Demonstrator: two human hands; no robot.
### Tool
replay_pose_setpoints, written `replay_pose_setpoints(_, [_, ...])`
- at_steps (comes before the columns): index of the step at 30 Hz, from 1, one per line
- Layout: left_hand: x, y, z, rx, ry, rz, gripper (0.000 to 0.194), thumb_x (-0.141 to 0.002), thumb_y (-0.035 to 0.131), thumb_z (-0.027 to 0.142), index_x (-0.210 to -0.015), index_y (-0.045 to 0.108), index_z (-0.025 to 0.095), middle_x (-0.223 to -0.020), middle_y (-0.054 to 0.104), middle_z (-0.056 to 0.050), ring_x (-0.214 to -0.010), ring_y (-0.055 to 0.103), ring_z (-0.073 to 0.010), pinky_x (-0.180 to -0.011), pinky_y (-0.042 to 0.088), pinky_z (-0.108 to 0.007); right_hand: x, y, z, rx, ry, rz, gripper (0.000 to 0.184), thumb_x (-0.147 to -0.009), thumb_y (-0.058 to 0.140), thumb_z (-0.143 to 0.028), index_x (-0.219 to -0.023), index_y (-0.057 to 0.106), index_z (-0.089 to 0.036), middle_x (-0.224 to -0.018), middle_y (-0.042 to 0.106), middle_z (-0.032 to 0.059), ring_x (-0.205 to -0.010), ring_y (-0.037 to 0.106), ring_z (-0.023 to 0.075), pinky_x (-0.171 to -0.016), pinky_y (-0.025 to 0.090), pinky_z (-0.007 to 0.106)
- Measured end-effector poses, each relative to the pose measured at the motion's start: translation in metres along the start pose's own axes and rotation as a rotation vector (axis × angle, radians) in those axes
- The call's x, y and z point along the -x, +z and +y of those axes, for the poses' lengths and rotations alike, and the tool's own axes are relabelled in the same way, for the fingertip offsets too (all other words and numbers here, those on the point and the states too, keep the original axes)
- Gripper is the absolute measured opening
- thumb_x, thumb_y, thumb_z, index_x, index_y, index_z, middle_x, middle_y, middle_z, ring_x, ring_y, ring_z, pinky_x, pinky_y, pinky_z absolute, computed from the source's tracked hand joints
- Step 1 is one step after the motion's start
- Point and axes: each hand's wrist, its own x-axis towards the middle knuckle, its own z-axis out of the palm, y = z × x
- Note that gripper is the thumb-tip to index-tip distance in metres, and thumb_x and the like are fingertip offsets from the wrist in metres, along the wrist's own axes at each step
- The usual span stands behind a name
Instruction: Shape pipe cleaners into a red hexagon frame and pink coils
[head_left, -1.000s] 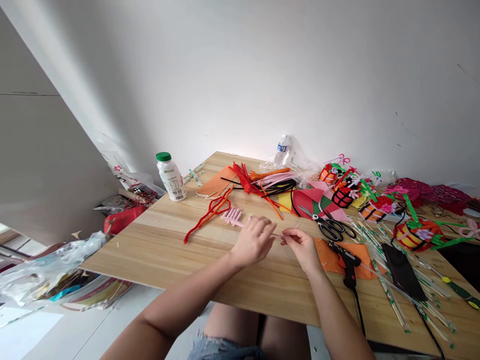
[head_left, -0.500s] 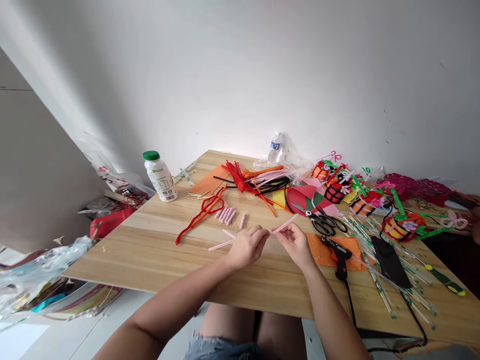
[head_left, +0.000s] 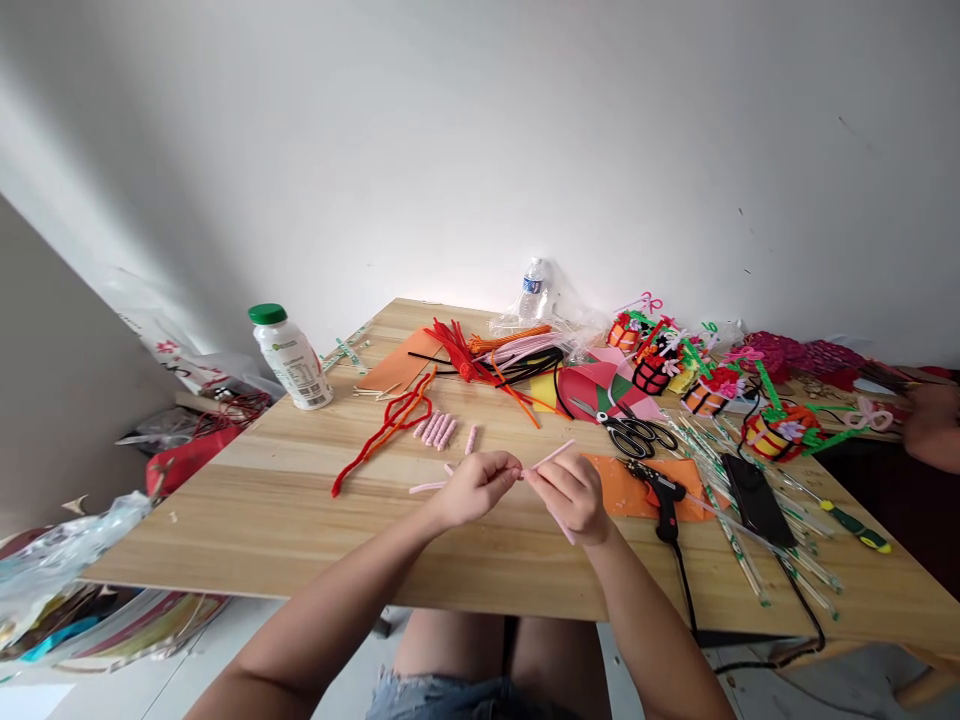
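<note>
My left hand and my right hand meet above the table's front part, fingertips pinched on a pink pipe cleaner. One end of it sticks up past my right fingers, and a pink length shows below that hand. Pink pieces poke out left of my left hand; whether they are held or lie on the wood I cannot tell. Just beyond lie a row of tight pink coils and a single coil. Red and orange twisted pipe cleaners rest further left.
Right of my hands lie a glue gun on orange felt, scissors, a phone, wrapped sticks and a screwdriver. Small flower baskets stand behind. A white bottle is at left. Another person's hand shows at right.
My right hand has turned over the pipe cleaner, its fingers now closed across it, with a pink length below. The view has swung slightly right, bringing another person's hand into sight.
</note>
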Motion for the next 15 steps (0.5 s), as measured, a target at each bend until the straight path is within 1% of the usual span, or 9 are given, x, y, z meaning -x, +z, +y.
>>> replay_pose_setpoints(2, [0.0,0.0,-0.002,-0.061,0.06,0.063,0.027,-0.091,0.041,0.031,-0.081,0.059,0.014,-0.064,0.059,-0.001,-0.056,0.051,-0.0102,-0.052,0.039,-0.02,-0.001,0.004,0.001,-0.103,0.058,0.087,0.014,-0.086,0.059,-0.023,-0.089,0.072,-0.026,-0.081,0.068,0.0057,-0.076,0.061,0.0187,-0.074,0.049,0.035])
replay_pose_setpoints(3, [0.0,0.001,-0.003,-0.14,0.124,0.107,0.024,-0.09,0.042,0.029,-0.083,0.06,0.014,-0.064,0.06,-0.002,-0.055,0.051,-0.0102,-0.053,0.038,-0.021,-0.002,0.006,0.002,-0.194,0.126,0.127,0.011,-0.084,0.061,-0.025,-0.086,0.071,-0.023,-0.079,0.067,0.0058,-0.074,0.061,0.018,-0.073,0.05,0.034])
replay_pose_setpoints(5, [0.0,0.002,-0.008,-0.317,0.284,0.197,0.018,-0.089,0.045,0.024,-0.085,0.06,0.014,-0.065,0.061,-0.002,-0.056,0.053,-0.0107,-0.053,0.037,-0.022,-0.005,0.008,0.006,-0.43,0.347,0.164,0.014,-0.079,0.067,-0.033,-0.08,0.07,-0.02,-0.076,0.067,0.0056,-0.072,0.062,0.0179,-0.07,0.051,0.032])
replay_pose_setpoints(7, [0.0,0.003,-0.012,-0.447,0.427,0.278,0.013,-0.088,0.047,0.019,-0.088,0.059,0.014,-0.066,0.062,-0.003,-0.057,0.055,-0.0112,-0.054,0.037,-0.022,-0.008,0.007,0.009,-0.676,0.622,0.116,0.028,-0.076,0.068,-0.044,-0.075,0.069,-0.017,-0.075,0.067,0.0065,-0.071,0.063,0.0186,-0.068,0.053,0.032])
replay_pose_setpoints(9, [0.0,0.003,-0.016,-0.536,0.513,0.339,0.011,-0.087,0.049,0.016,-0.091,0.059,0.014,-0.066,0.062,-0.002,-0.056,0.055,-0.0113,-0.052,0.036,-0.022,-0.009,0.006,0.011,-0.887,0.815,0.014,0.04,-0.077,0.062,-0.053,-0.073,0.069,-0.014,-0.079,0.068,0.0092,-0.074,0.064,0.0202,-0.066,0.054,0.033])
replay_pose_setpoints(10, [0.0,0.003,-0.017,-0.575,0.544,0.349,0.011,-0.087,0.049,0.015,-0.092,0.059,0.014,-0.065,0.061,-0.002,-0.055,0.055,-0.0113,-0.052,0.036,-0.023,-0.008,0.006,0.011,-0.963,0.859,-0.05,0.044,-0.077,0.061,-0.056,-0.074,0.07,-0.013,-0.081,0.068,0.0104,-0.075,0.064,0.0208,-0.065,0.054,0.033])
replay_pose_setpoints(12, [0.0,0.004,-0.016,-0.627,0.59,0.333,0.012,-0.087,0.049,0.016,-0.093,0.059,0.015,-0.064,0.06,-0.001,-0.054,0.055,-0.0116,-0.05,0.035,-0.023,-0.007,0.006,0.01,-1.032,0.862,-0.136,0.042,-0.073,0.066,-0.054,-0.081,0.072,-0.013,-0.084,0.069,0.0108,-0.075,0.063,0.0204,-0.063,0.054,0.033])
replay_pose_setpoints(14, [0.001,0.004,-0.013,-0.603,0.596,0.293,0.012,-0.087,0.048,0.017,-0.092,0.059,0.015,-0.064,0.061,-0.002,-0.054,0.055,-0.0117,-0.05,0.035,-0.023,-0.006,0.005,0.008,-0.952,0.778,-0.121,0.036,-0.069,0.073,-0.047,-0.084,0.072,-0.014,-0.084,0.069,0.009,-0.072,0.062,0.0184,-0.065,0.053,0.033])
replay_pose_setpoints(15, [0.001,0.004,-0.011,-0.558,0.576,0.274,0.012,-0.087,0.047,0.017,-0.091,0.059,0.015,-0.065,0.062,-0.002,-0.054,0.056,-0.0114,-0.05,0.036,-0.023,-0.007,0.004,0.007,-0.856,0.695,-0.088,0.031,-0.069,0.074,-0.043,-0.083,0.072,-0.016,-0.083,0.068,0.0083,-0.072,0.062,0.0179,-0.067,0.053,0.033])
